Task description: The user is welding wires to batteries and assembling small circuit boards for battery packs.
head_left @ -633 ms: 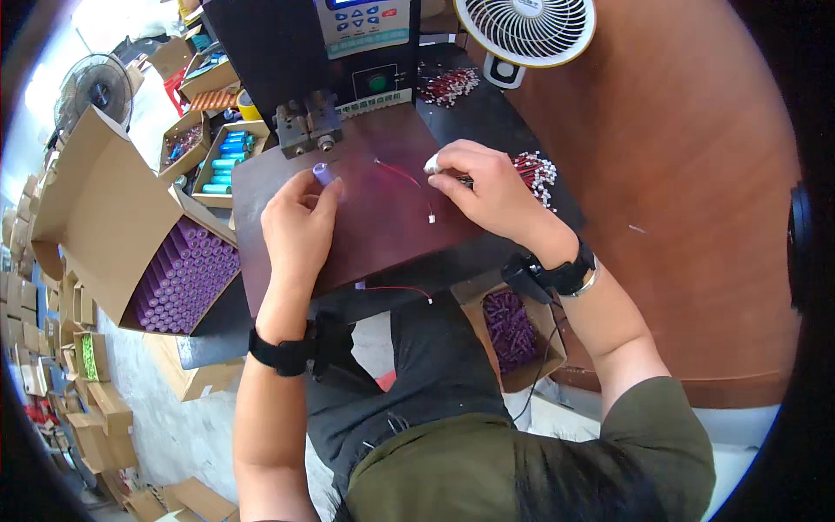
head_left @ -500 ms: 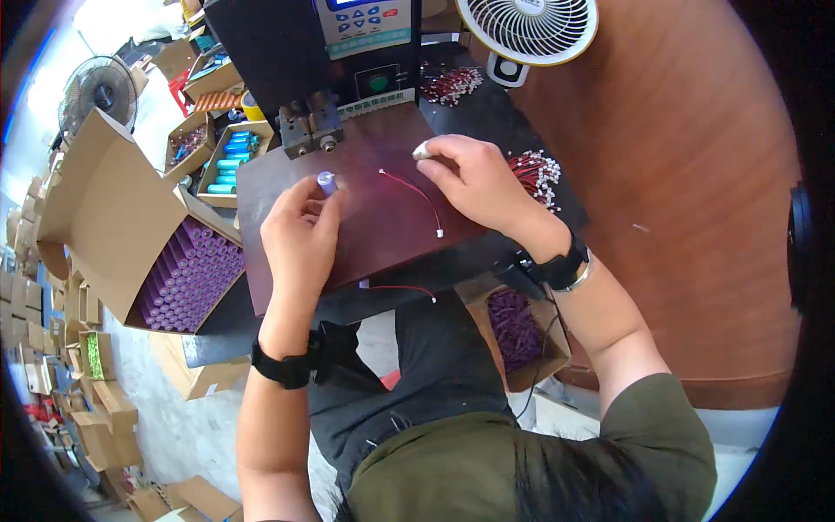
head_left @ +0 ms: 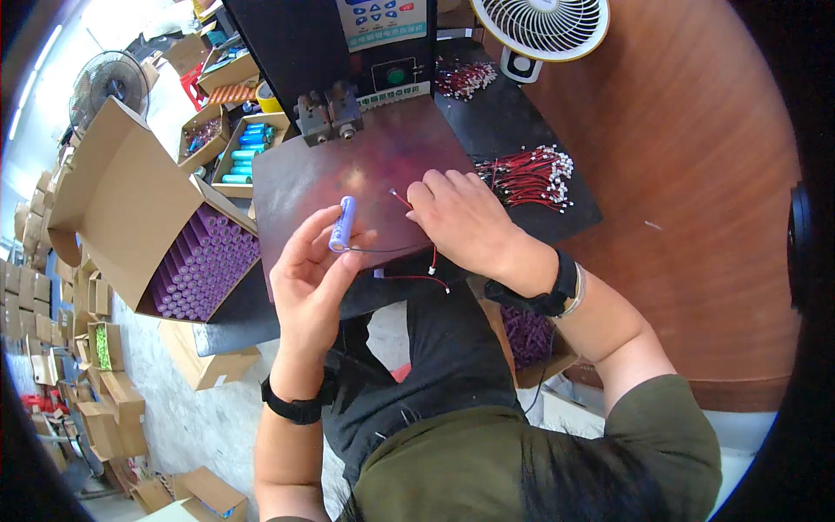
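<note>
My left hand (head_left: 313, 274) is closed on a purple cylindrical battery cell (head_left: 344, 222), tilted, gripped between fingers and thumb. A thin black wire runs from the cell's lower end toward the right. My right hand (head_left: 461, 213) is closed with curled fingers over a red wire lead (head_left: 400, 199). The lead's bare end shows left of the fingers, and its white connector (head_left: 431, 271) hangs below the hand. The fingertips are partly hidden. Both hands are above a dark reddish-brown mat (head_left: 296, 196). Beyond it, a black machine (head_left: 283, 52) has two metal blocks (head_left: 330, 117) at the front.
A cardboard box (head_left: 109, 191) of purple cells stands left. Another cell (head_left: 378, 273) with a red lead lies below the mat. Bundled leads (head_left: 535, 178) and a white fan (head_left: 544, 30) are right. Teal cells (head_left: 241, 163) fill a box behind. A box of purple pieces (head_left: 526, 337) is below.
My left hand has tilted the cell and brought it nearer, showing its side and black wire. My right hand has moved down onto the lead; the small white thing at its fingertips is no longer visible.
</note>
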{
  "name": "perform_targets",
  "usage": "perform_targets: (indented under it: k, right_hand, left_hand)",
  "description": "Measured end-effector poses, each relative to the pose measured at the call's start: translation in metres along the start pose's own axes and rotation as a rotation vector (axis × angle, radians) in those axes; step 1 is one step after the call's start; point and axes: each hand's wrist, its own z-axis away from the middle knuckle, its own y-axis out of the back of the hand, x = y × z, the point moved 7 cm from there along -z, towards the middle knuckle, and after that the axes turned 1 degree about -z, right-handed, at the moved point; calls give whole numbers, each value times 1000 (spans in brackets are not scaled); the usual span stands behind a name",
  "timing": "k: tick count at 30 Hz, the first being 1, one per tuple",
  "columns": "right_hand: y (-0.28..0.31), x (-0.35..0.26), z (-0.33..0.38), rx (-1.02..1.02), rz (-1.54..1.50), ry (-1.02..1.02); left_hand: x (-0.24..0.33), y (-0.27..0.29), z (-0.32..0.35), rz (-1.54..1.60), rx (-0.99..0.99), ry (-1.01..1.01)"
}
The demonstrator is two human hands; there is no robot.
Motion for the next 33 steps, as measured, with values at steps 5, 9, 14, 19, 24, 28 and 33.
perform_targets:
  k: [5,9,14,19,24,28,33]
  right_hand:
    - [4,-7,1,-153,60,-7]
    - [-1,0,-6,-270,-3,59]
    - [4,15,-9,-291,-116,57]
    - [29,27,-13,-296,-784,-165]
    - [5,37,-3,-160,-1606,-466]
    - [-2,39,-1,-298,-1741,-496]
    - [20,49,-1,-92,-1256,-332]
  left_hand:
    - [-17,-3,11,342,-32,139]
    - [-18,-6,11,99,0,124]
    - [-12,-5,5,-36,-34,38]
    - [-16,2,3,22,-53,86]
    - [-13,-5,-6,64,-40,94]
    - [-11,2,-18,-28,-3,68]
    - [-8,18,-22,17,14,17]
